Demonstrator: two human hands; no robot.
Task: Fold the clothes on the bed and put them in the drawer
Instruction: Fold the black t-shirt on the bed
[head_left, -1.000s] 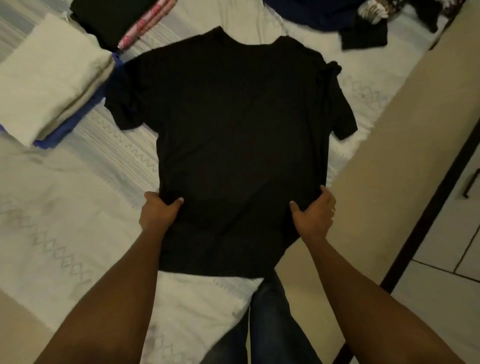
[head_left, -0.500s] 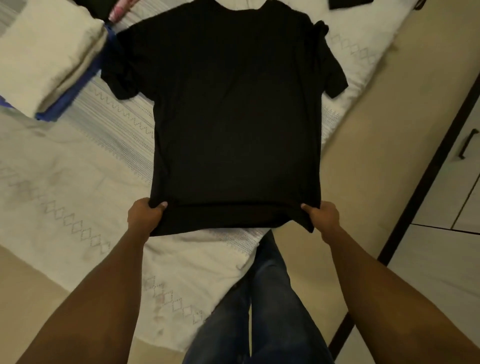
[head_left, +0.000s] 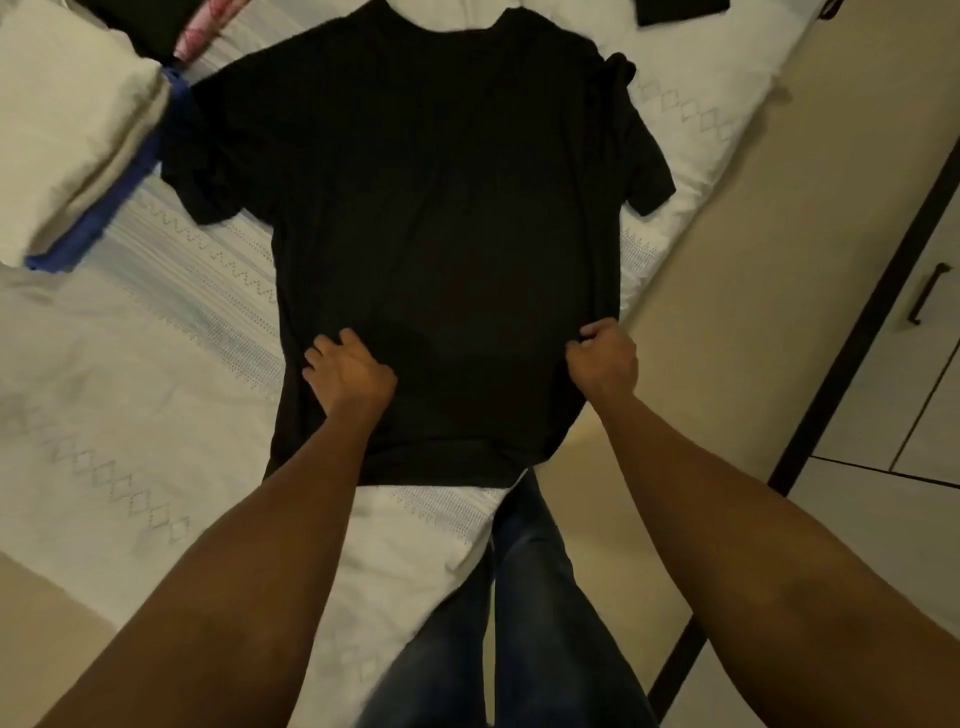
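Black T-shirt (head_left: 441, 234) lies spread flat on the bed (head_left: 130, 395), collar toward the far edge, hem close to the near edge. Both short sleeves are out to the sides; the right one sits bunched at the shoulder, near the bed's right edge.

Left hand (head_left: 348, 371) lies flat on the shirt's lower left part, fingers spread and pressing the fabric, gripping nothing. Right hand (head_left: 602, 358) is curled into a fist, clamped on the shirt's right side edge, just at the bed's right edge; fabric pulls into slight creases toward it.

Folded cream stack (head_left: 72, 130) sits at the far left of the bed on a blue cloth (head_left: 98, 218), touching the left sleeve. Pink item (head_left: 200, 26) lies beyond it. Dark cloth (head_left: 680, 8) lies at the far right corner. Cabinet (head_left: 883, 364) stands right of the bed.
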